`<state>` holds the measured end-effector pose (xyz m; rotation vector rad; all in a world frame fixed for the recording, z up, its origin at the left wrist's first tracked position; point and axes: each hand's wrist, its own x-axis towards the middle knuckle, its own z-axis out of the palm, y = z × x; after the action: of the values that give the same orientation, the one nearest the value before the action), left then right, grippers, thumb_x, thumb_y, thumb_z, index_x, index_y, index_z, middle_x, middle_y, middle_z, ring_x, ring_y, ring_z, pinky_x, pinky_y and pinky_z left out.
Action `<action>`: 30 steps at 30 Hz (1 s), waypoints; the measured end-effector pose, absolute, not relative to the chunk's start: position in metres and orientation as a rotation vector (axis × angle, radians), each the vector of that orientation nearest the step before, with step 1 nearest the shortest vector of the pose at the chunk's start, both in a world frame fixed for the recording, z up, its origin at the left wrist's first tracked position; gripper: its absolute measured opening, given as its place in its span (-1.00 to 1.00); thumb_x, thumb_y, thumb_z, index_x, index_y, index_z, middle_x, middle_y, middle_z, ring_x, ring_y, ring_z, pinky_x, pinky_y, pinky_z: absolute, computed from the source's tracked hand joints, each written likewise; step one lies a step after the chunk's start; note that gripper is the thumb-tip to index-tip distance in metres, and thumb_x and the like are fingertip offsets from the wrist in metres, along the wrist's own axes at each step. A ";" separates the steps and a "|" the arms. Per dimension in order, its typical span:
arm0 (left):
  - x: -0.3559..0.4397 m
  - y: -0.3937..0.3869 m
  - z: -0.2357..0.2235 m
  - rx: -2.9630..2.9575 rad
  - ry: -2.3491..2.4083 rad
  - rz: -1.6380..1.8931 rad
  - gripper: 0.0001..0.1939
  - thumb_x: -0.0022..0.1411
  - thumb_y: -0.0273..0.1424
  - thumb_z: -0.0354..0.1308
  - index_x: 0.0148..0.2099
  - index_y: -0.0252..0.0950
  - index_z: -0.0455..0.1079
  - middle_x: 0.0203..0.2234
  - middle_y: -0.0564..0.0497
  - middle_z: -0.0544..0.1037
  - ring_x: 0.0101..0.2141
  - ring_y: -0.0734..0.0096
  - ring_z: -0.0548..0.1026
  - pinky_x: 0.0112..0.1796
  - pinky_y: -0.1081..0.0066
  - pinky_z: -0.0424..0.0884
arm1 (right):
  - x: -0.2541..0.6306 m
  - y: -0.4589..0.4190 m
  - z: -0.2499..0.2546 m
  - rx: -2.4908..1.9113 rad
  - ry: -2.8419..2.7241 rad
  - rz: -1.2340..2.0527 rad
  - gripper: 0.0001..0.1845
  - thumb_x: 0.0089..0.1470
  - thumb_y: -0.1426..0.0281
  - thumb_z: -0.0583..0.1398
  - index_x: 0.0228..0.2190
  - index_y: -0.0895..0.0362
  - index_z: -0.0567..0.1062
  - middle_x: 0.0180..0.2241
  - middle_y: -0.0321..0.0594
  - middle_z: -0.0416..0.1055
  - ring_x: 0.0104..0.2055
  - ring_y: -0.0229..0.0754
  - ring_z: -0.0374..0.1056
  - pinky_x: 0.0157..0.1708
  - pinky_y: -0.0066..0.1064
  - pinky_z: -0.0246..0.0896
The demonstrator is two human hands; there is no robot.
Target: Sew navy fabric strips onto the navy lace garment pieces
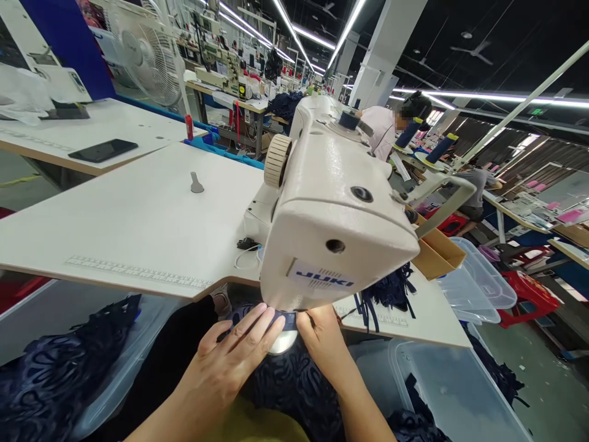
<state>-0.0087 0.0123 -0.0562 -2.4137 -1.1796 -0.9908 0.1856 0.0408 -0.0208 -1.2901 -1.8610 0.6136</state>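
A white JUKI sewing machine (331, 245) stands in front of me, and its head hides the needle area. Dark navy patterned fabric (294, 380) hangs over my lap, with its smooth band (289, 320) up under the machine head. My left hand (234, 350) rests on the band with fingers stretched out and lying flat. On the other side, my right hand (322, 341) is closed, thumb and index finger pinching the band's edge. A rounded shiny metal plate (281, 342) shows between the hands. Beside the right hand juts a thin dark pointed thing I cannot make out.
Navy strips (391, 291) lie right of the machine near a cardboard box (437, 248). Clear plastic bins hold navy pieces (59, 362) at left and right. A grey metal piece (196, 183) lies on the white table (138, 215). A phone (103, 150) and fan stand farther left.
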 end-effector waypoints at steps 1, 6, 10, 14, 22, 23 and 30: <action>-0.009 0.013 -0.057 -2.415 -1.184 -0.994 -0.50 0.38 -0.48 -0.22 0.32 -0.08 0.03 0.00 0.05 0.52 0.06 0.48 0.39 0.03 0.40 0.07 | 0.185 0.041 -0.021 -1.281 -1.862 0.622 -0.75 0.15 0.52 0.01 -0.40 0.10 0.47 -0.24 -0.14 0.27 -0.17 -0.14 0.27 -0.11 -0.31 0.26; -0.013 0.012 -0.058 -2.437 -1.186 -1.036 -0.53 0.40 -0.46 -0.24 0.28 -0.04 0.12 0.01 0.06 0.51 0.08 0.51 0.37 0.14 0.37 -0.05 | 0.184 0.040 -0.025 -1.277 -1.864 0.640 -0.73 0.17 0.53 -0.01 -0.30 0.10 0.47 -0.15 -0.13 0.28 -0.06 -0.11 0.23 0.00 -0.28 0.19; -0.013 0.010 -0.056 -2.468 -1.245 -1.047 -0.56 0.41 -0.45 -0.26 0.20 -0.05 0.25 0.03 0.05 0.50 0.07 0.51 0.37 0.19 0.36 -0.13 | 0.183 0.039 -0.029 -1.279 -1.858 0.631 -0.72 0.19 0.53 -0.03 -0.24 0.10 0.45 -0.14 -0.14 0.31 -0.03 -0.12 0.22 0.04 -0.26 0.12; -0.010 0.008 -0.057 -2.472 -1.274 -1.029 -0.57 0.40 -0.45 -0.23 0.17 -0.07 0.31 0.05 0.06 0.48 0.12 0.49 0.32 0.20 0.35 -0.16 | 0.183 0.036 -0.034 -1.290 -1.836 0.620 -0.73 0.24 0.49 -0.06 -0.21 0.08 0.42 -0.16 -0.15 0.30 -0.04 -0.13 0.21 0.06 -0.26 0.08; -0.005 0.010 -0.060 -2.478 -1.191 -1.011 -0.57 0.38 -0.48 -0.22 0.19 -0.14 0.28 0.03 0.04 0.49 0.17 0.41 0.23 0.20 0.31 -0.14 | 0.184 0.030 -0.030 -1.395 -1.711 0.676 -0.84 0.24 0.39 -0.02 -0.15 0.08 0.28 -0.24 -0.19 0.30 -0.20 -0.15 0.24 -0.11 -0.32 0.17; -0.004 0.011 -0.060 -2.476 -1.186 -1.013 -0.56 0.38 -0.48 -0.22 0.18 -0.14 0.29 0.03 0.03 0.48 0.17 0.39 0.23 0.19 0.30 -0.13 | 0.184 0.030 -0.029 -1.402 -1.711 0.690 -0.85 0.24 0.39 -0.02 -0.17 0.08 0.28 -0.26 -0.20 0.30 -0.22 -0.16 0.24 -0.14 -0.34 0.18; -0.003 0.004 -0.052 -2.537 -1.179 -1.066 -0.60 0.34 -0.44 -0.08 0.19 -0.18 0.27 0.05 0.02 0.47 0.14 0.33 0.27 0.18 0.29 -0.06 | 0.183 0.023 -0.020 -1.466 -1.693 0.757 -0.86 0.27 0.31 -0.03 -0.24 0.09 0.26 -0.33 -0.26 0.36 -0.28 -0.21 0.31 -0.27 -0.41 0.21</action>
<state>-0.0028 0.0043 -0.0522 -2.5366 -1.1795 -1.0664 0.1834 0.0232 -0.0202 -1.4661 -1.6927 0.7570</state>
